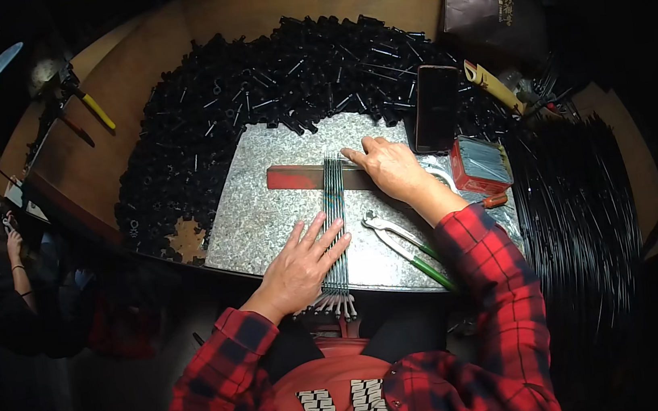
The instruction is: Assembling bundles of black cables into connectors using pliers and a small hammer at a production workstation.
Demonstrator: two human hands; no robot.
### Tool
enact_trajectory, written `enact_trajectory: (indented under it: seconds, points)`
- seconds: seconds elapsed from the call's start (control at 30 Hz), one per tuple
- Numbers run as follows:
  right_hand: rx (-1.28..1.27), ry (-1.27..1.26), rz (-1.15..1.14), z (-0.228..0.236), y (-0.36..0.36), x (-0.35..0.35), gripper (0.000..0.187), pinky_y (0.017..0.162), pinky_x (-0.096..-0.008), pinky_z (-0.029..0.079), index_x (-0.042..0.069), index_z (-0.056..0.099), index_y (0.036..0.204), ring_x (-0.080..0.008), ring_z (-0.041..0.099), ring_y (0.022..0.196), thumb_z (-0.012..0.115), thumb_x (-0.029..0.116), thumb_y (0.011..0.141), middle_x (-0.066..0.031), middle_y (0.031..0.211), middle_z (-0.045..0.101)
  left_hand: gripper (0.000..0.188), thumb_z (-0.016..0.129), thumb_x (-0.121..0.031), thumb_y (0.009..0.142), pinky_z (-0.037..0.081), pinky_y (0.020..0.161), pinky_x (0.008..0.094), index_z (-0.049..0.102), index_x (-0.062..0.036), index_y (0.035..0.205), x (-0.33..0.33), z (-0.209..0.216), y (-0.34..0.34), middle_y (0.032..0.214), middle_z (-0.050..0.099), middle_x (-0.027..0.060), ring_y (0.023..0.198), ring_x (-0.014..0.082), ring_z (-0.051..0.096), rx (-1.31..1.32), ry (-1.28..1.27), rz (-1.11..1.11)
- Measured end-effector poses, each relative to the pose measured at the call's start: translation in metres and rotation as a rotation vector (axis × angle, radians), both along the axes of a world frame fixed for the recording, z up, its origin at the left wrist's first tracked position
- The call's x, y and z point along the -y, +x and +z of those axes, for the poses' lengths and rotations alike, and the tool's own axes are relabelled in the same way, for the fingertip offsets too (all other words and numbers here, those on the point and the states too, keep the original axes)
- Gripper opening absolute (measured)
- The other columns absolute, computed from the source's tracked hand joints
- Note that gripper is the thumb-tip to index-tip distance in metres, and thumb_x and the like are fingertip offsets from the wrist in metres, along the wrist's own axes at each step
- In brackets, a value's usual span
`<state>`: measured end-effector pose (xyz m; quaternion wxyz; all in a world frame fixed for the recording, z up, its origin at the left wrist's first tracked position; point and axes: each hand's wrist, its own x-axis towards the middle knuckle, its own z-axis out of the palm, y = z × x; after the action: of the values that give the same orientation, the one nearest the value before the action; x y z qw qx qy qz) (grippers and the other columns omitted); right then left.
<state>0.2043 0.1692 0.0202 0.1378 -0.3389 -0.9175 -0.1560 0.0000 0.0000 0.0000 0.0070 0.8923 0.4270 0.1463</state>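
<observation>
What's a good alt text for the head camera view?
A person's left hand rests on thin dark rods laid across a red-sided bar on a speckled board, the right hand near the rods' far end. Green-handled pliers lie nearby; black parts are heaped behind.

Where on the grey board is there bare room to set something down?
The widest bare patch on the grey board is between its left edge, the red bar and the left hand. A smaller strip lies between the bar and the black pile. The right side is crowded by the right hand, pliers, phone and red box.
</observation>
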Motion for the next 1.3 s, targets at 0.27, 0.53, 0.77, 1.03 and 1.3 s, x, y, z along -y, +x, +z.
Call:
enact_trajectory:
  seconds: [0.27, 0.53, 0.77, 1.03, 1.3]
  points:
    - [-0.044, 0.004, 0.024, 0.0, -0.0028, 0.0004, 0.045, 0.066, -0.0367, 0.052, 0.017, 0.055, 0.128, -0.0255, 0.062, 0.08, 0.049, 0.009, 0.084, -0.0101, 0.085, 0.055, 0.06, 0.052, -0.003, 0.078, 0.025, 0.11, 0.0528, 0.044, -0.0068, 0.137, 0.0002, -0.0017, -0.0006, 0.146, 0.035, 0.0146, 0.138, 0.0356, 0.027, 0.016, -0.009, -0.003]
    - [-0.021, 0.008, 0.018, 0.0002, 0.0015, -0.0006, 0.045, 0.066, -0.0367, 0.052, 0.019, 0.055, 0.128, -0.0257, 0.062, 0.083, 0.05, 0.009, 0.084, -0.0105, 0.086, 0.056, 0.059, 0.052, -0.003, 0.079, 0.025, 0.11, 0.0529, 0.044, -0.0073, 0.137, -0.0002, -0.0033, 0.0002, 0.146, 0.035, 0.0151, 0.138, 0.0357, 0.027, 0.03, -0.01, -0.001]
    - [0.05, 0.059, 0.022, 0.0036, 0.0023, -0.0029, 0.043, 0.064, -0.0334, 0.052, 0.019, 0.059, 0.124, -0.0227, 0.061, 0.082, 0.051, 0.011, 0.083, -0.0083, 0.086, 0.056, 0.057, 0.054, -0.007, 0.081, 0.025, 0.11, 0.0528, 0.044, -0.0071, 0.137, -0.0008, -0.0026, -0.0012, 0.146, 0.035, 0.0154, 0.138, 0.0357, 0.027, -0.008, 0.002, -0.004]
    - [0.037, 0.045, 0.042, 0.0032, 0.003, -0.0068, 0.041, 0.065, -0.0332, 0.052, 0.018, 0.061, 0.122, -0.0224, 0.06, 0.084, 0.052, 0.011, 0.083, -0.0074, 0.087, 0.056, 0.056, 0.056, -0.021, 0.085, 0.025, 0.11, 0.0528, 0.043, -0.007, 0.138, -0.0013, -0.0035, -0.0016, 0.146, 0.035, 0.016, 0.138, 0.0368, 0.027, -0.014, 0.007, -0.01]
    - [-0.047, -0.012, 0.055, 0.001, 0.0029, -0.0058, 0.044, 0.069, -0.0364, 0.052, 0.019, 0.059, 0.125, -0.0251, 0.06, 0.085, 0.05, 0.01, 0.083, -0.0085, 0.088, 0.055, 0.069, 0.061, -0.043, 0.082, 0.025, 0.11, 0.0529, 0.042, -0.0065, 0.138, -0.0006, -0.0002, -0.0004, 0.146, 0.035, 0.0162, 0.138, 0.037, 0.026, -0.017, -0.002, -0.011]
